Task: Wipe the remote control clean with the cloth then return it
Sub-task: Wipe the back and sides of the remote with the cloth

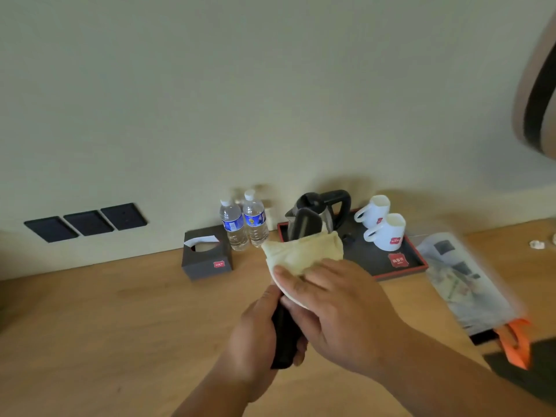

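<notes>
My left hand grips the lower end of a long black remote control, held above the wooden desk and pointing away from me. Its far end sticks out past a pale yellow cloth. My right hand presses the cloth around the middle of the remote, so that stretch of it is hidden.
On the wooden desk stand a grey tissue box and two water bottles. A red-rimmed tray carries a black kettle and two white mugs. A plastic bag with orange handles lies at right.
</notes>
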The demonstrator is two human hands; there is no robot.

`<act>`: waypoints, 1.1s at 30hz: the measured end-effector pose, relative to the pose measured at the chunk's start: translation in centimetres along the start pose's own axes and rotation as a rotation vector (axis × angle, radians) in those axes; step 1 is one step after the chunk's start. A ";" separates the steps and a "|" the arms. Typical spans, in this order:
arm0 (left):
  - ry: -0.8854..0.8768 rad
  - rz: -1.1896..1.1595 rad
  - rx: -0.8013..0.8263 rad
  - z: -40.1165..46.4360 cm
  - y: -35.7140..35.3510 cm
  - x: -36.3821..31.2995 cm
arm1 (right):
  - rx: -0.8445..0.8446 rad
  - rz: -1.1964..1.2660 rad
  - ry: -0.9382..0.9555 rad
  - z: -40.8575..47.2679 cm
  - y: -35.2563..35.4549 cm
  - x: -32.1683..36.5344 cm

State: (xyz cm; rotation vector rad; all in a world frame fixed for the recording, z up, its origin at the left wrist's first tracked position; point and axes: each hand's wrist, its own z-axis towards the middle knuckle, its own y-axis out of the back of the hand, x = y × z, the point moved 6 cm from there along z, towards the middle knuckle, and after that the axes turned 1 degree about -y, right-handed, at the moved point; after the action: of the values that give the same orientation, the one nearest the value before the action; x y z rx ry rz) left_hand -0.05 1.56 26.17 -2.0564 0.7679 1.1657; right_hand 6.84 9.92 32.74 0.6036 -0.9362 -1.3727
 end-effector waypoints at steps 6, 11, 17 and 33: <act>-0.061 -0.001 0.056 -0.9 -1.0 -2.6 | 0.011 0.171 -0.079 1.1 2.5 -1.2; -0.087 0.000 0.072 -1.5 -1.0 -3.9 | -0.143 0.077 -0.029 1.9 4.2 -1.2; -0.076 -0.051 0.112 -2.5 -2.0 -4.6 | -0.266 0.051 -0.237 5.2 8.0 -4.0; 0.003 -0.219 0.213 -3.4 -2.2 -4.0 | 0.177 0.222 0.152 1.0 6.6 0.9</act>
State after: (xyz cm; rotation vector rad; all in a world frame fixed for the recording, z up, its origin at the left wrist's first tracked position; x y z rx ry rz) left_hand 1.54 1.01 31.55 -1.9104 0.6210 0.9192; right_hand 9.50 10.11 38.88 0.7054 -0.9764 -1.0389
